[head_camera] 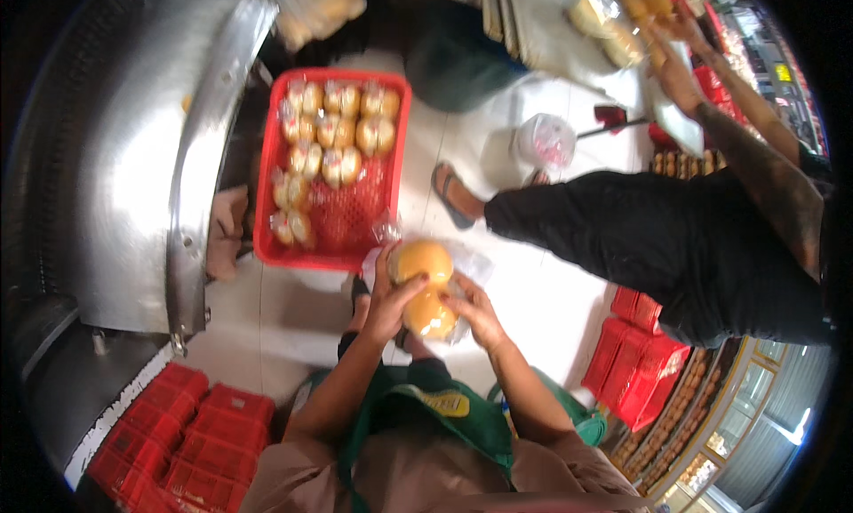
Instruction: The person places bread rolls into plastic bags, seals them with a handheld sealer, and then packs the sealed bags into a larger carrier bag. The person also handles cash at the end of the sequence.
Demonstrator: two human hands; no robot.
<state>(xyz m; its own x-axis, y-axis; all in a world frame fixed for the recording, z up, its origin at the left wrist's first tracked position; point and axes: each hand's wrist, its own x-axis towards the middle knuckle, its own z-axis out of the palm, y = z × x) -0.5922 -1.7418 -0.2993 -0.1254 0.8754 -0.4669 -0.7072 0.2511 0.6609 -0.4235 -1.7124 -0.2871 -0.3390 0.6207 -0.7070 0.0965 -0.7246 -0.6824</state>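
Observation:
Between my two hands is a clear plastic bag of round golden bread buns (426,263), glossy under the wrap. My left hand (390,306) grips its left side, with the thumb across the seam between two buns. From the right, my right hand (478,311) holds the same bag, thumb on the lower bun. Just beyond my left hand stands a red plastic crate (265,180). Wrapped bun packs (341,166) fill its far rows and left side, while its perforated floor shows at the near right. Part of a clear plastic bag (386,228) hangs by the crate's near right corner.
A large stainless steel machine (133,146) borders the left. At right a co-worker (600,246) stands, hands on buns over a table (540,33). Red crates (220,440) are stacked near left, others (633,366) at right. A clear plastic tub (546,143) sits on the tiled floor.

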